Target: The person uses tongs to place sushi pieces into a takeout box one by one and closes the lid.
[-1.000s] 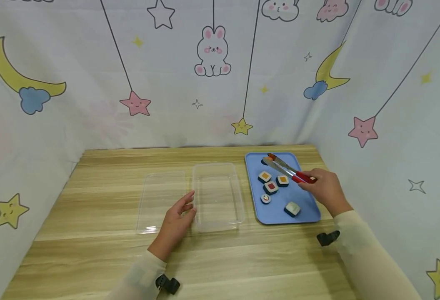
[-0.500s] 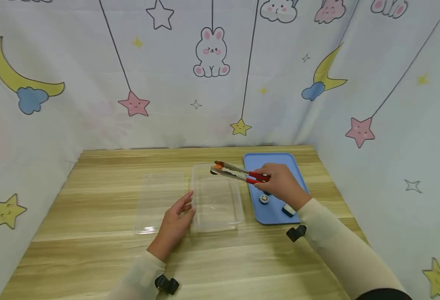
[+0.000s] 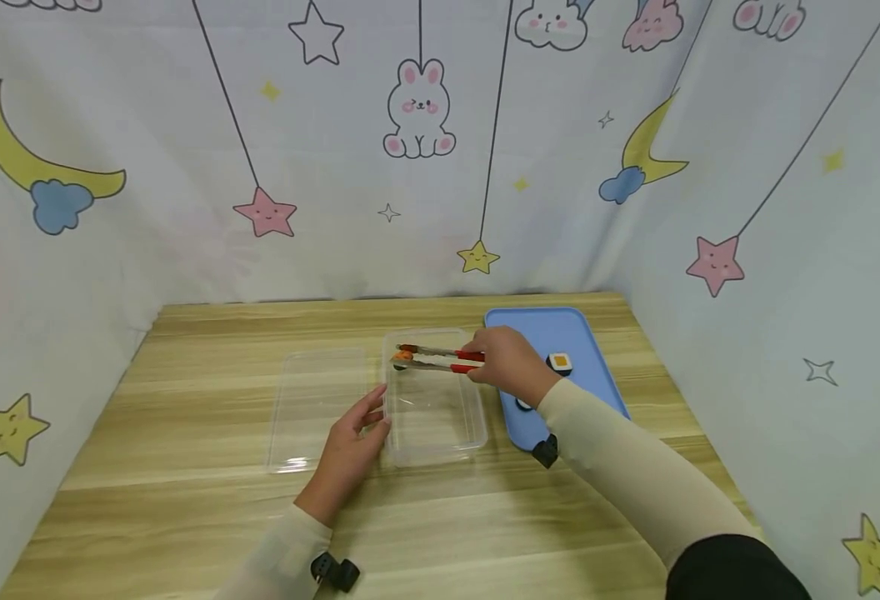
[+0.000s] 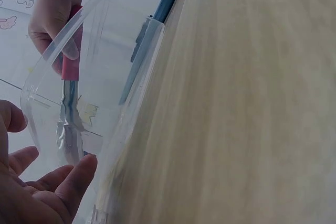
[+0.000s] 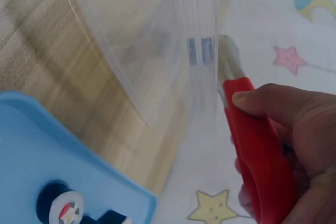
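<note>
The small sushi piece with a bright orange top and a dark base (image 3: 402, 357) sits between the tips of the metal tongs with red handles (image 3: 437, 367), over the far left corner of the clear, oblong plastic box (image 3: 432, 429). The orange is a vivid, lumpy patch; the dark base peeks out below it, partly covered by the lower tong arm. I can't tell whether the piece touches the box floor.

The right hand (image 3: 511, 360) grips the red handles, thumb laid along one of them. The left hand (image 3: 352, 446) holds nothing, its fingers apart and fairly straight at the box's left side; just how firmly they touch the wall I can't make out. A flat, clear plastic lid (image 3: 312, 421) lies just left of the box.

On the right, the right hand and sleeve cover much of the blue rectangular tray (image 3: 537, 323). A white block with an orange square centre and dark sides (image 3: 559, 363) shows plainly, while a round white roll with a dark wrapper and red mark (image 5: 65, 208) is mostly hidden from the head view. Beside it, the right wrist view cuts off another dark piece (image 5: 111, 217). Through the clear wall, the left wrist view blurs the tong tips.
</note>
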Action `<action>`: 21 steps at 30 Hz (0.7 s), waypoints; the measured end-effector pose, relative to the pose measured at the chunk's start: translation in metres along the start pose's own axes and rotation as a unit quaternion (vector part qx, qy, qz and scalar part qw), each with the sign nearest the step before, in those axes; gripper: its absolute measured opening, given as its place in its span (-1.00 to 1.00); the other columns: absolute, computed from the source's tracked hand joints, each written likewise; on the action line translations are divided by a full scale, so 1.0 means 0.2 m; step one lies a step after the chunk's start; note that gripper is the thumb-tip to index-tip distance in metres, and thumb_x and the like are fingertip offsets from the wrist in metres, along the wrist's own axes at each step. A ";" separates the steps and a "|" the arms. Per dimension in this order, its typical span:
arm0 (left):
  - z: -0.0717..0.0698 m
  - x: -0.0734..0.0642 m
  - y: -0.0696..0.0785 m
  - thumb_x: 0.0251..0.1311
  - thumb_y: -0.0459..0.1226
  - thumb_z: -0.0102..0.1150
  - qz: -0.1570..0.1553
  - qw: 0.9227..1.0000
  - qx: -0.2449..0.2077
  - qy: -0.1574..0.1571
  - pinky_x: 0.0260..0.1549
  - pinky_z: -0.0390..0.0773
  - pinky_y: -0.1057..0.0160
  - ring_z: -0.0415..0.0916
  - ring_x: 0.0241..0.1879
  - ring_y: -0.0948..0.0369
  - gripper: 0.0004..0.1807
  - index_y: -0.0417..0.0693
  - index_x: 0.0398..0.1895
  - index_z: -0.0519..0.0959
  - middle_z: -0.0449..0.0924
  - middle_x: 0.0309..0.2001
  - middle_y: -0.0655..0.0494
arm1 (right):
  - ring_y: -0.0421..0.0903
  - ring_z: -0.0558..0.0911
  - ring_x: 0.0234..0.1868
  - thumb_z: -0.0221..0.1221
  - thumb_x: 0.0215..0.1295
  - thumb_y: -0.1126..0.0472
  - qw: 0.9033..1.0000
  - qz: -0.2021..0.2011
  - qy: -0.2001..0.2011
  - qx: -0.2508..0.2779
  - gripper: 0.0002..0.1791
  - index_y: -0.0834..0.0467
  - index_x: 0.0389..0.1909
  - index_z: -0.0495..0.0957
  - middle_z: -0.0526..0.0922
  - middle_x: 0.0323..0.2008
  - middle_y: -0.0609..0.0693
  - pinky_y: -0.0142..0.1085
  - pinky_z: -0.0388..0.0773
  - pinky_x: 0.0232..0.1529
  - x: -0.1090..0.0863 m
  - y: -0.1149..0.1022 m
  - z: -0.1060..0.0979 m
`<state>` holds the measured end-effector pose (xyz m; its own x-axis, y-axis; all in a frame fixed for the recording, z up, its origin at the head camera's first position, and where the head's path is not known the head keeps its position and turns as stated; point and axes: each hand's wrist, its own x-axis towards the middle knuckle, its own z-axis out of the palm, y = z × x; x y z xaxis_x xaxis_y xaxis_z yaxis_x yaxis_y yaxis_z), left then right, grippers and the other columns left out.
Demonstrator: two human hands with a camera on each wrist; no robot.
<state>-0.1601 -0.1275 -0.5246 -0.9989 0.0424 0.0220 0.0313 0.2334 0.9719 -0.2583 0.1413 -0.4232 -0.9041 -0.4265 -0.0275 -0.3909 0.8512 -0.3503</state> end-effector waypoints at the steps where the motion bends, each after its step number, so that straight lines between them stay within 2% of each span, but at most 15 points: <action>1: 0.00 0.00 0.00 0.42 -0.35 0.23 0.001 1.000 -0.001 0.000 0.15 0.52 -0.05 0.55 0.25 -0.05 -0.39 0.05 0.52 0.42 0.51 0.36 -0.15 | -0.12 0.60 -0.23 0.49 0.21 0.17 1.000 -0.005 -0.002 -0.007 -0.59 0.09 0.10 0.76 0.68 -0.19 -0.09 -0.27 0.57 -0.28 0.00 0.00 0.00; 7: 0.02 0.01 0.00 0.42 -0.35 0.23 0.004 1.000 -0.002 -0.001 0.15 0.52 -0.06 0.56 0.24 -0.05 -0.39 0.05 0.51 0.43 0.52 0.34 -0.15 | -0.11 0.60 -0.19 0.47 0.21 0.20 1.000 -0.012 -0.015 0.001 -0.59 0.12 0.10 0.75 0.68 -0.18 -0.07 -0.29 0.58 -0.26 0.00 0.02 0.01; 14: 0.04 0.01 0.00 0.42 -0.33 0.23 0.010 1.000 -0.001 -0.005 0.13 0.54 -0.03 0.56 0.25 -0.04 -0.40 0.04 0.51 0.43 0.50 0.38 -0.11 | -0.14 0.55 -0.26 0.48 0.20 0.19 1.000 0.005 -0.016 0.018 -0.54 0.10 0.15 0.73 0.67 -0.16 -0.03 -0.29 0.54 -0.32 -0.02 0.06 0.00; 18: 0.03 0.01 -0.01 0.42 -0.31 0.23 0.002 1.000 0.011 0.003 0.16 0.51 -0.05 0.57 0.25 0.01 -0.40 0.08 0.51 0.44 0.50 0.41 -0.01 | -0.13 0.56 -0.24 0.48 0.20 0.14 0.999 0.009 0.000 0.037 -0.52 0.09 0.16 0.72 0.69 -0.14 -0.02 -0.26 0.56 -0.28 -0.06 0.08 -0.06; 21: 0.02 0.01 -0.02 0.42 -0.32 0.23 -0.001 1.000 0.017 0.005 0.18 0.49 -0.07 0.57 0.25 0.03 -0.40 0.07 0.51 0.44 0.50 0.41 0.00 | -0.09 0.60 -0.23 0.49 0.19 0.11 0.998 0.023 0.023 0.054 -0.48 0.09 0.20 0.70 0.69 -0.13 0.00 -0.22 0.59 -0.26 -0.13 0.14 -0.14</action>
<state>-0.1617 -0.1251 -0.5285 -0.9992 0.0323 0.0220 0.0298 0.2655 0.9636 -0.2504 0.1856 -0.4059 -0.9282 -0.3722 -0.0041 -0.3309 0.8301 -0.4489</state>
